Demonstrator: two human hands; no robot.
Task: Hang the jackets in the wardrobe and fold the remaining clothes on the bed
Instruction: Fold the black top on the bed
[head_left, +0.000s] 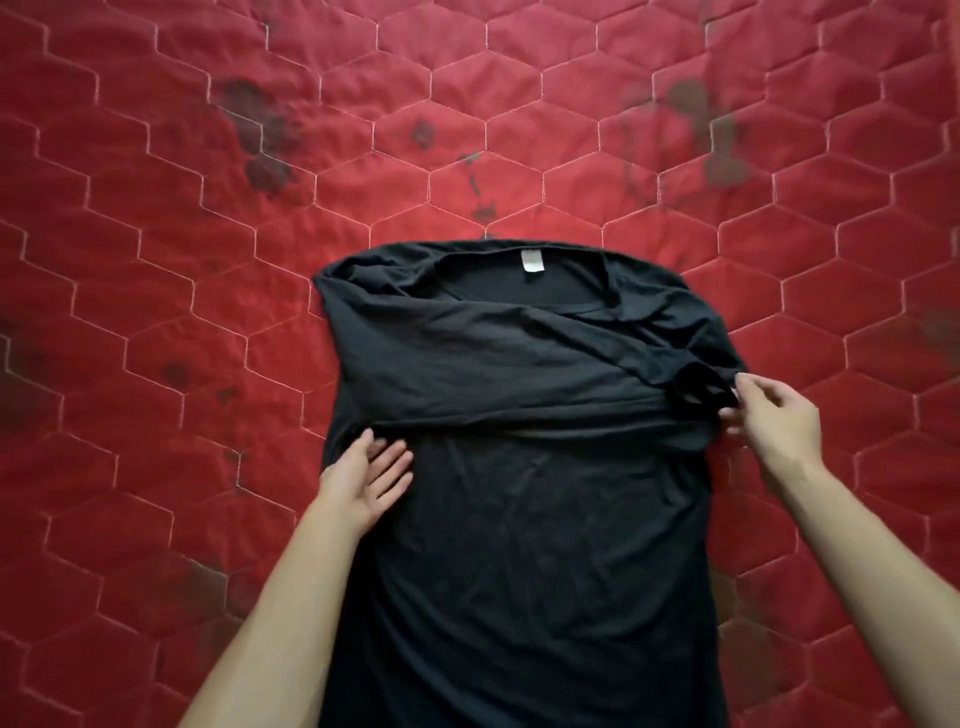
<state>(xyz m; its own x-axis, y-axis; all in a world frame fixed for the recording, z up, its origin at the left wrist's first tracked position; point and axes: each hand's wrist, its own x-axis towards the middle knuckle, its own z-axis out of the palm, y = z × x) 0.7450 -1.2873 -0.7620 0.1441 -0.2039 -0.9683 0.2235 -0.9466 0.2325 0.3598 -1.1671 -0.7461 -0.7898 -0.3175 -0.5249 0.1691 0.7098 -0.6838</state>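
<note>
A red quilted bed cover (156, 260) stitched in pale hexagons is filling the view, carrying dark blotches toward its upper left and upper right. On the left, the left hand (366, 480) is lying palm-down and flat on the black T-shirt (519, 519), fingers spread and loose — closed on nothing, just pressing the cloth at the shirt's left edge, right below a folded band. The shirt is lying in the middle of the bed cover, neck end away from the person, its lower end running out of the bottom of the view. A white label (531, 261) is showing inside the collar. Both sleeves are lying folded across the chest, forming a rumpled band from one side to the other. On the right, the right hand (774, 421) is reaching in at the band's right end — its fingertips are pinching the bunched sleeve cuff there, thumb and fingers closed on the fabric.
</note>
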